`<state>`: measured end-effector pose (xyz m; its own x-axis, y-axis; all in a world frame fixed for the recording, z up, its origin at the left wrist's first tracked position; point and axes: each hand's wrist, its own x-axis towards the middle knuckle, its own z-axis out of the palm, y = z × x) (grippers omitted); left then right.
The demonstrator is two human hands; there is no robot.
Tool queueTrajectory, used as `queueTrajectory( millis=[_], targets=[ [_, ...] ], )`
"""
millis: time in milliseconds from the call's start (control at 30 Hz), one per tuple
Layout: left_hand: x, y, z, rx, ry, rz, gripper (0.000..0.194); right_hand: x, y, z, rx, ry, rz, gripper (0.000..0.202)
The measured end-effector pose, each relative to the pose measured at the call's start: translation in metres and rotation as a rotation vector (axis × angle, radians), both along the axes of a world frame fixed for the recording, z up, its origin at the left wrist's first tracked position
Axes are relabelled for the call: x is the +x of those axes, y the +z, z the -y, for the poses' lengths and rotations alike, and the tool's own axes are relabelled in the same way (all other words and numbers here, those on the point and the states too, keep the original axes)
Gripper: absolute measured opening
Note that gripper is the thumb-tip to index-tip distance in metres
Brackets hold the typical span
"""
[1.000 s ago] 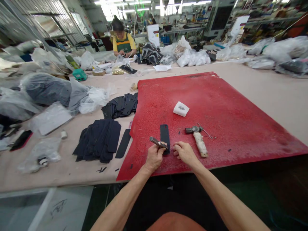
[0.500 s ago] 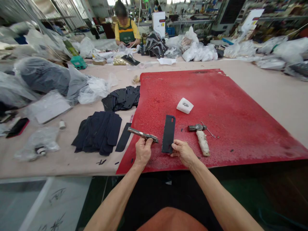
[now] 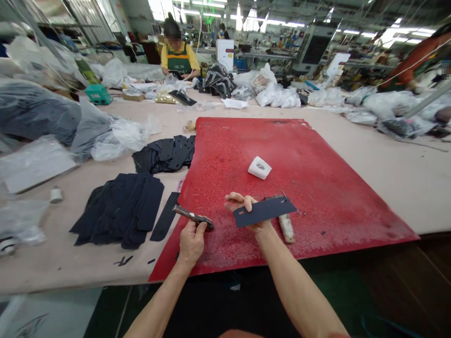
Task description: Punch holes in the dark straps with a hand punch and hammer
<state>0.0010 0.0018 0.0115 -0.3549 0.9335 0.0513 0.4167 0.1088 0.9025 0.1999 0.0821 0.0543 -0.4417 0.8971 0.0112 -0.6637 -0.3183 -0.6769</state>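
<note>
My left hand [image 3: 192,241] is closed round the lower end of a metal punch [image 3: 192,216], a short steel bar held at a slant over the left part of the red mat [image 3: 334,202]. In my right hand [image 3: 246,206] is a dark leather piece [image 3: 264,211], a flat strip with a small slot near each end. The thumb presses on its upper face at the left end, and the other fingers reach out beyond and below it. Behind that strip lies a hammer [image 3: 287,230]; its pale wrapped handle shows while its head is mostly hidden.
A white block [image 3: 260,167] sits on the mat. Left of the mat are a fanned stack of dark pieces [image 3: 120,206], a single dark strip [image 3: 165,216] and a heap of smaller dark pieces [image 3: 167,152]. Plastic bags [image 3: 120,136] lie farther left. A person [image 3: 179,56] works across the table.
My right hand has lifted the leather piece off the mat and turned it from upright to nearly crosswise. The punch stays in my left hand. The view has tilted up and shifted right.
</note>
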Motion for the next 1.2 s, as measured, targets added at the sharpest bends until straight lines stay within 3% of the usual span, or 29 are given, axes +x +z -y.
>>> queueTrajectory(
  millis=[133,300,600,800,933,1033,1200],
  targets=[
    [-0.002,0.001,-0.001,-0.023,-0.005,-0.033,0.028,0.005,0.006,-0.023,0.19,0.137,0.033,0.047],
    [-0.003,-0.003,-0.002,-0.016,-0.028,-0.063,0.029,0.011,0.012,-0.042,0.311,0.243,0.089,0.044],
    [-0.008,-0.01,-0.002,-0.044,-0.013,-0.102,0.033,0.015,0.019,-0.054,0.347,0.375,0.103,0.046],
    [-0.006,-0.007,-0.002,-0.031,-0.019,-0.086,0.027,0.009,0.025,-0.061,0.332,0.391,0.1,0.045],
    [-0.002,-0.002,0.003,-0.023,-0.003,-0.031,0.024,-0.012,0.02,-0.068,0.258,0.391,0.162,0.048],
    [0.001,0.001,0.009,-0.003,0.001,0.042,0.021,-0.04,0.005,-0.073,0.084,0.255,0.381,0.048],
    [0.004,-0.006,0.011,0.03,0.028,0.133,0.013,-0.097,-0.022,-0.089,0.028,0.135,0.635,0.014]
  ],
)
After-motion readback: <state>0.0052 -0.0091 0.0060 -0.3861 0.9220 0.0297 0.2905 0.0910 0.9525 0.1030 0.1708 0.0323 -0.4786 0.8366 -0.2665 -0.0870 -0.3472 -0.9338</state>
